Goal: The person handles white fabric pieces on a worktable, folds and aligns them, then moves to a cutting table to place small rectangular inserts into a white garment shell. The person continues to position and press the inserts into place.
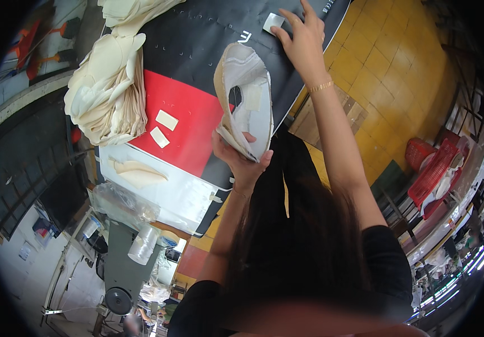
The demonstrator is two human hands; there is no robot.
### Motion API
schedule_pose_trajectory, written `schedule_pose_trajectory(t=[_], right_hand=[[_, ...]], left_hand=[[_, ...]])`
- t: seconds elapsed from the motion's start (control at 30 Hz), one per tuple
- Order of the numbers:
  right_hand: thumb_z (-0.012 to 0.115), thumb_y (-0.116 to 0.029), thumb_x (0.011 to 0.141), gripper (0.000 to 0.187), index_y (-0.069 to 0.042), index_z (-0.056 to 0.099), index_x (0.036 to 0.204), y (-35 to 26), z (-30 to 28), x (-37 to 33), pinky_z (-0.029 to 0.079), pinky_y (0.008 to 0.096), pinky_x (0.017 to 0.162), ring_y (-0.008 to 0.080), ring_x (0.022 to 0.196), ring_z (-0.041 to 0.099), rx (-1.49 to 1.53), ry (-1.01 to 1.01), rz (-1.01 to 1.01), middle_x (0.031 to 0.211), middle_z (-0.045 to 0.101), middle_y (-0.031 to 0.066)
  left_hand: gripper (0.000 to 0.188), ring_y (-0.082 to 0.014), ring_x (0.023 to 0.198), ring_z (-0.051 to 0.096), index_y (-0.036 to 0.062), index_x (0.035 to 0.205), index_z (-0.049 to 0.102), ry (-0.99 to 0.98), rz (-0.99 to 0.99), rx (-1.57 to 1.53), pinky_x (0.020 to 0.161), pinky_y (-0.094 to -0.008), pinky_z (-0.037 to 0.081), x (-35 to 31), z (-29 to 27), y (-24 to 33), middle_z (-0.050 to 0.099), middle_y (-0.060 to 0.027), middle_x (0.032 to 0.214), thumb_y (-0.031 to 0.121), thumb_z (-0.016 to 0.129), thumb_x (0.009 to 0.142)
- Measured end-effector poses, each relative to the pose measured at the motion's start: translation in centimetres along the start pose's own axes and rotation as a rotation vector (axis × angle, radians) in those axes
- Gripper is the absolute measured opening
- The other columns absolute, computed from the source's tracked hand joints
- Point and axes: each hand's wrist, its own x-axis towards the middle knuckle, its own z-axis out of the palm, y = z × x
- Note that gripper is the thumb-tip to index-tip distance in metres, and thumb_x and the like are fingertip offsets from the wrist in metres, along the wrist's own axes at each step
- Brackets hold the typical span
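My left hand (242,163) grips the lower end of a beige fabric shoe upper (264,126), holding it above the table. Its white lining and a dark opening in the middle face up, and a small pale patch shows on the inside. Out at the table's far right edge, my right hand (305,42) is stretched forward with its fingers apart. Its thumb and index finger are at the edge of a small white square piece (273,23) lying on the black part of the table cover. Whether they pinch it is hard to tell.
Stacked cream fabric pieces (107,90) stand at the table's left. Two small white rectangles (166,120) lie on the red area of the cover (191,135). Nearer, a loose cream piece (138,173) rests on a white surface beside clear plastic (124,201). Red baskets (433,171) stand at right.
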Motion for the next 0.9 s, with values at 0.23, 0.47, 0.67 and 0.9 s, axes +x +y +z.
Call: schedule_pose_trajectory(t=[0.23, 0.47, 0.67, 0.9], right_hand=[[0.073, -0.019, 0.084, 0.016, -0.007, 0.062, 0.088, -4.6, -2.1, -9.5, 0.036, 0.0384, 0.081, 0.0293, 0.091, 0.053, 0.169, -0.210, 0.298, 0.091, 0.055, 0.0093], [0.086, -0.032, 0.063, 0.050, -0.009, 0.057, 0.097, -6.8, -3.1, -11.5, 0.033, 0.0430, 0.084, 0.0299, 0.096, 0.048, 0.131, -0.376, 0.396, 0.100, 0.053, 0.0087], [0.085, -0.035, 0.065, 0.045, -0.010, 0.058, 0.092, -7.2, -1.2, -9.5, 0.031, 0.0425, 0.086, 0.0287, 0.090, 0.048, 0.045, -0.339, 0.405, 0.093, 0.056, 0.0053], [0.081, -0.033, 0.073, 0.036, -0.010, 0.059, 0.092, -6.3, -1.3, -9.2, 0.031, 0.0417, 0.086, 0.0268, 0.090, 0.050, 0.101, -0.366, 0.356, 0.088, 0.057, 0.0031]], left_hand=[[0.113, -0.0193, 0.096, 0.051, 0.0043, 0.146, 0.005, 0.067, -0.079, -0.117, 0.092, -0.0411, 0.039, -0.6, 0.7, -0.1, 0.053, -0.0067, 0.102, 0.038, 0.084, 0.073], [0.115, -0.0175, 0.096, 0.052, 0.0033, 0.146, 0.004, 0.075, -0.188, -0.229, 0.087, -0.0379, 0.043, -0.7, 0.9, 0.3, 0.053, -0.0074, 0.101, 0.034, 0.086, 0.072], [0.114, -0.0166, 0.092, 0.053, 0.0051, 0.146, 0.006, 0.066, 0.024, -0.090, 0.080, -0.0334, 0.047, 0.2, 0.9, 0.1, 0.051, -0.0078, 0.104, 0.033, 0.087, 0.071], [0.113, -0.0168, 0.092, 0.053, 0.0054, 0.145, 0.006, 0.053, -0.016, -0.088, 0.080, -0.0349, 0.049, 0.1, 0.8, 0.2, 0.047, -0.0101, 0.111, 0.032, 0.087, 0.071]])
